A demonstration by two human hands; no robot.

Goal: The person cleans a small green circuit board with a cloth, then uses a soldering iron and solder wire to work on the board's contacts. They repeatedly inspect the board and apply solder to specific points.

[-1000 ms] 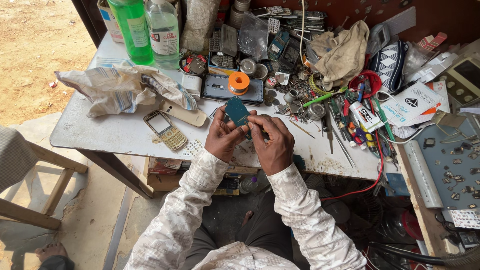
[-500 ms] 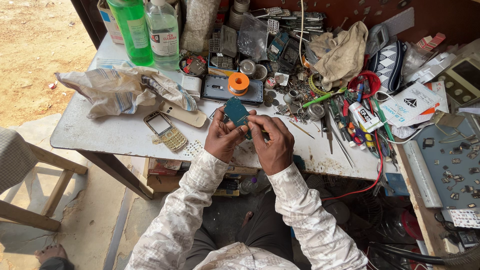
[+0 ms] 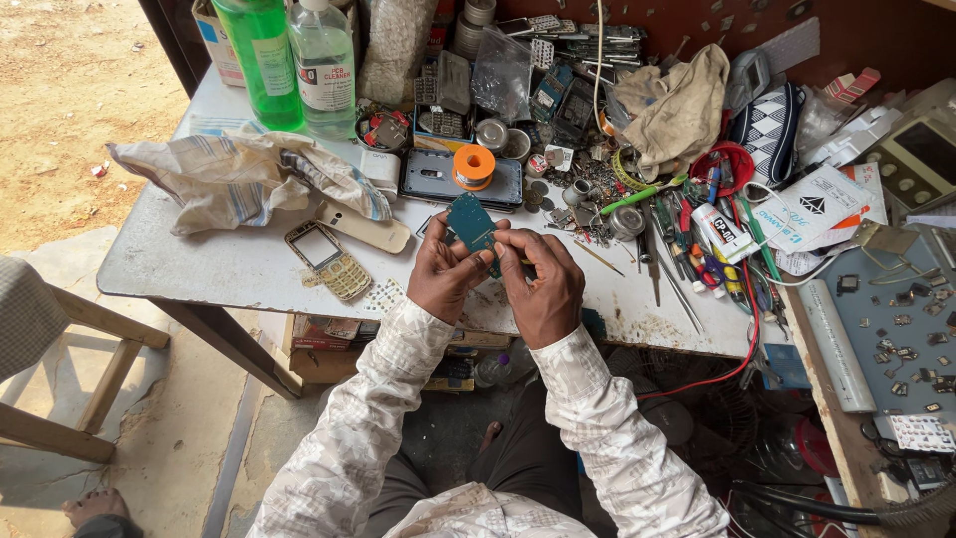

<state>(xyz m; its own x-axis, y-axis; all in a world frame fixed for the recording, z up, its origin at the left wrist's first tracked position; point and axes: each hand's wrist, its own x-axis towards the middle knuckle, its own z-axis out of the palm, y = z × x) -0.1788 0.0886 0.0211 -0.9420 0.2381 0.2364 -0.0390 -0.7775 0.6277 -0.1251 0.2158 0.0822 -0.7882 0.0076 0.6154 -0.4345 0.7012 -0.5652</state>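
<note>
Little has shifted since the earlier frames: both hands stay over the front edge of the table [image 3: 219,269], the teal circuit board [image 3: 472,221] tilted much as before. Left hand [image 3: 445,271] pinches the board's lower end between thumb and fingers, while right hand [image 3: 543,284] is closed on what appears to be a thin tool at the board's bottom corner, its tip hidden. Risk judged: the board is held only at one end above the edge, so a slip of the tool could knock it loose or scratch it.
</note>
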